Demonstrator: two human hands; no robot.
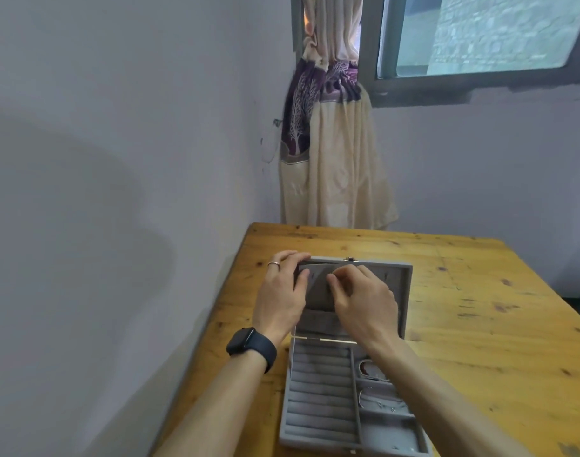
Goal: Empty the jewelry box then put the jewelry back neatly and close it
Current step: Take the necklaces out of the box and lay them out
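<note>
Two bare forearms reach up from the bottom edge over the jewelry box [318, 400], which lies open on a wooden surface [480, 324] close to the surface's left edge. Nearest in the box's grey base are rows of padded ring rolls [320, 387] on its left side and a column of small compartments on its right. The far compartment holds a piece with a reddish stone [368, 369], the middle one a thin silvery chain [377, 402], and the near one a few tiny bits too small to make out. At the far side of the base the lid [394, 282] stands raised, its grey lining facing the camera and a metal clasp [350, 259] at its top edge. The left hand [282, 298] grips the lid's upper left corner, fingers curled over the top and thumb on the lining. It has a silver ring [273, 264] on one finger and a black watch [249, 344] on the wrist. The right hand [364, 298] rests against the middle of the lining with its fingers curled in. I cannot tell whether it pinches anything. Beyond the box a cream and purple curtain [335, 159] hangs tied in the corner. A window [480, 34] is above and to the right of the box, and a pale wall [117, 127] runs along its left.
</note>
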